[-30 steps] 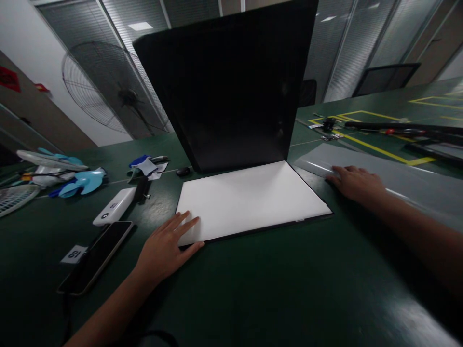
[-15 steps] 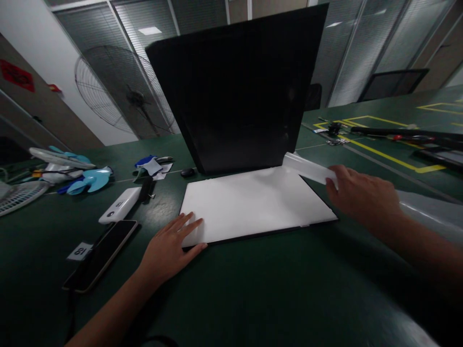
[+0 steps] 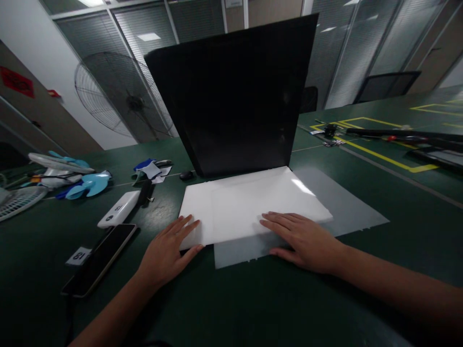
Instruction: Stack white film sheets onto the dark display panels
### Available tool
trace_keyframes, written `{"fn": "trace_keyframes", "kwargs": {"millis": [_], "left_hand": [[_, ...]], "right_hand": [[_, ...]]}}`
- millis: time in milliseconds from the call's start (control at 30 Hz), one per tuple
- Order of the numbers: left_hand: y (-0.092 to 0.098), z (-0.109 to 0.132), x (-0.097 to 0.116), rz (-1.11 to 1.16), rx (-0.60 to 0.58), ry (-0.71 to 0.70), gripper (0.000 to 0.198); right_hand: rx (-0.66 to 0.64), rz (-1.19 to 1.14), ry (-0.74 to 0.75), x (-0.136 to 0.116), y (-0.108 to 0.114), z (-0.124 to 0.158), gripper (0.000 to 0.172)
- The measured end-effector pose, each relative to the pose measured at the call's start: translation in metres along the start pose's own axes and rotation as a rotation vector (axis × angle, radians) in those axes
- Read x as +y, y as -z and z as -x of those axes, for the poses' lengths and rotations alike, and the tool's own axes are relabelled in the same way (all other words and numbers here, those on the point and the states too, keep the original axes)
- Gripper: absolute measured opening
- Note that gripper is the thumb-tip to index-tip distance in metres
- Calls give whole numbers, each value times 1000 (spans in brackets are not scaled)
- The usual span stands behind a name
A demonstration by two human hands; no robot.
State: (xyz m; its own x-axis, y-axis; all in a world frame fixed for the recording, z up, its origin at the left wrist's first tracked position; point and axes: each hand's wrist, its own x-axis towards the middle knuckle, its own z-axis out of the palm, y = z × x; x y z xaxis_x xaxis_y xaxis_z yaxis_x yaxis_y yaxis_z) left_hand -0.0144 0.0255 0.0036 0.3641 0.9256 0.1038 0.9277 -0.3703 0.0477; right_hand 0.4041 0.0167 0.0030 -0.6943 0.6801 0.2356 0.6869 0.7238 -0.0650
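Observation:
A white flat panel (image 3: 202, 207) lies on the dark green table (image 3: 253, 308) in front of an upright black panel (image 3: 235, 96). A thin translucent sheet (image 3: 347, 207) lies askew over the white panel, overhanging its front and right edges. My left hand (image 3: 166, 250) rests flat, fingers spread, on the white panel's front left corner. My right hand (image 3: 304, 238) lies flat with fingers stretched out on the translucent sheet near the panel's front edge.
Left of the panel lie a black phone (image 3: 99, 258), a white power bank (image 3: 117, 209), a small tag marked 18 (image 3: 77, 255) and blue fan blades (image 3: 87, 183). A standing fan (image 3: 119, 96) is behind. Yellow floor lines (image 3: 383, 154) and dark bars (image 3: 408, 132) are at right.
My right hand lifted the translucent sheet from the table at the right, carried it left and laid it over the white panel, then pressed flat on it. My left hand stayed put.

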Motion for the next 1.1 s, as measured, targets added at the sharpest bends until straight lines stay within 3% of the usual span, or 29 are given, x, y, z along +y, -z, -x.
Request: {"fn": "trace_keyframes", "kwargs": {"millis": [167, 300, 500, 700, 800, 967, 1100], "left_hand": [[0, 0, 1, -8, 1, 11, 77], [0, 0, 1, -19, -9, 14, 77], [1, -1, 1, -26, -15, 6, 80], [0, 0, 2, -23, 21, -8, 82], [-1, 1, 1, -26, 33, -6, 79], [-3, 2, 1, -47, 12, 0, 73], [0, 1, 3, -51, -6, 15, 76]], "right_hand": [[124, 141, -249, 27, 12, 7, 55], [78, 239, -405, 48, 21, 12, 52], [11, 109, -429, 45, 10, 9, 55], [6, -111, -260, 32, 3, 8, 64], [-4, -139, -246, 33, 3, 8, 69], [96, 50, -426, 47, 5, 9, 65], [54, 161, -580, 56, 13, 9, 63]]}}
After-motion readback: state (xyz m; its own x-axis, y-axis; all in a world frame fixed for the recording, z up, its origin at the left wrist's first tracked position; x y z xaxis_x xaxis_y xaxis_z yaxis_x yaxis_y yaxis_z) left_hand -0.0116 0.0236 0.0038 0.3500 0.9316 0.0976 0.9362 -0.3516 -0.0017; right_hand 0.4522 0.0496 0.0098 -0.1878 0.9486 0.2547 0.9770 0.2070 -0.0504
